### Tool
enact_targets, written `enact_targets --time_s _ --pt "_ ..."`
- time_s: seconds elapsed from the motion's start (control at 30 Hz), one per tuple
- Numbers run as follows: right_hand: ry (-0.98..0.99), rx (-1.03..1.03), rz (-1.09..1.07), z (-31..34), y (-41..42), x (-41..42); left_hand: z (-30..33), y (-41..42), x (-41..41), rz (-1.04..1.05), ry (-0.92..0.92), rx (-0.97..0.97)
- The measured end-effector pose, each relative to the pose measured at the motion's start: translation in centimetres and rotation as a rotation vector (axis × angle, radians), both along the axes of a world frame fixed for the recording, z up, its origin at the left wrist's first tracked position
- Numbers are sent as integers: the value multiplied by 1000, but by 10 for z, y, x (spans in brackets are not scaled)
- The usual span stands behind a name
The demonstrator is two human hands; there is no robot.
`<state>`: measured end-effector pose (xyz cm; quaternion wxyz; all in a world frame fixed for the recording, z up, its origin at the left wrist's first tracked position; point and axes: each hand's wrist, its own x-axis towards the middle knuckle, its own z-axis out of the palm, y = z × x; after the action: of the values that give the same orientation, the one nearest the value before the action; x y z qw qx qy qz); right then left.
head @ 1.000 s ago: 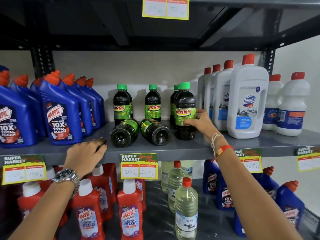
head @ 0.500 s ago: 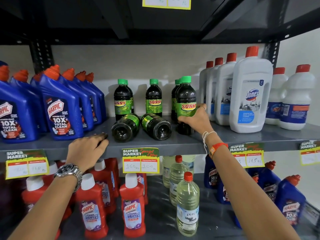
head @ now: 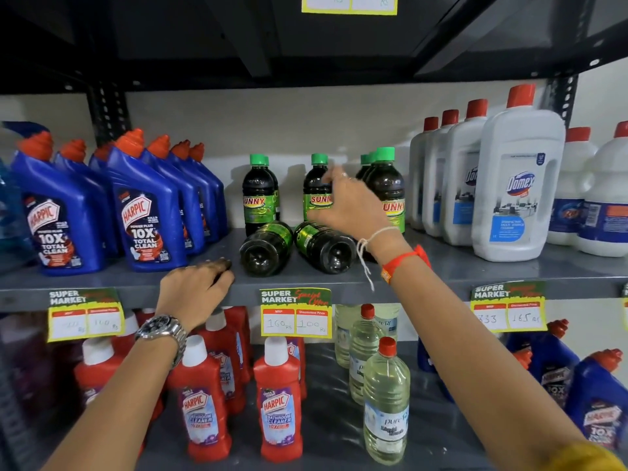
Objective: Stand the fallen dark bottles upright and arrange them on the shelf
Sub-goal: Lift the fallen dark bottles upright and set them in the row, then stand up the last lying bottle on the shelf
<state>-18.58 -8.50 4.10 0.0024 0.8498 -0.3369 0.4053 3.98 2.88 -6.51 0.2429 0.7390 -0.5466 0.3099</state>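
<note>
The right hand (head: 346, 205) curls loosely around an upright Sunny bottle (head: 316, 195), grip uncertain. The left hand (head: 195, 290) lies flat, fingers spread, on the shelf edge (head: 441, 283). Two fallen Sunny bottles (head: 265, 248) lie bases outward.

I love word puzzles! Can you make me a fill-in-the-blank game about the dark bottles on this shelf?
1. ____ dark bottles lie on their sides on the shelf.
2. The standing dark bottles have ____ caps.
3. The left hand, resting on the shelf edge, has a ____ on its wrist.
4. The right hand reaches in front of the ____ upright dark bottle.

Missing words: Two; green; watch; middle
</note>
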Motion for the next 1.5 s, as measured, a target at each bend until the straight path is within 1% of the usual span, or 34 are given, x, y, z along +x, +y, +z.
enact_targets --time_s 0.07,0.1,0.2,0.3,0.4,0.5,0.57,0.67,0.73,0.8,0.9,1.0,1.13,1.27,1.37,1.5 --pt "258 195 -86 3 -4 16 -1 -2 1 3 -15 13" --pt "346 272 -116 4 -7 23 -1 -1 2 5 -5 13" --pt "484 412 -155 2 -17 41 0 1 1 -4 35 7" --pt "543 409 -248 -3 -20 48 -1 2 -1 -12 32 -27" --pt "462 355 -303 -8 -20 48 -2 1 -1 -24 31 -27" --pt "333 383 -267 -8 -22 41 -1 0 -1 -26 27 -35" --pt "172 372 -227 -8 -23 35 -2 0 0 -27 17 -46" --pt "-182 294 -128 -9 -21 33 -2 0 0 -39 21 -58" --pt "-379 217 -71 -7 -18 34 -2 0 0 -44 22 -57" --pt "-499 156 -35 -5 -14 35 -2 0 0 -40 22 -61" --pt "-611 161 56 -9 -10 37 -2 0 0 -35 24 -58" --pt "-630 204 96 -21 -9 39 -3 -1 2 -24 12 -51" --pt "-551 235 105 -40 -12 42 -4 -3 3 -33 10 -62" --pt "-522 256 114 -39 -14 43 -5 -3 3 -22 11 -62" --pt "-486 187 11 -38 -5 43 -5 -3 3 -14 7 -53" --pt "-364 58 -160 -43 -1 42 -5 -4 3 -11 11 -39"
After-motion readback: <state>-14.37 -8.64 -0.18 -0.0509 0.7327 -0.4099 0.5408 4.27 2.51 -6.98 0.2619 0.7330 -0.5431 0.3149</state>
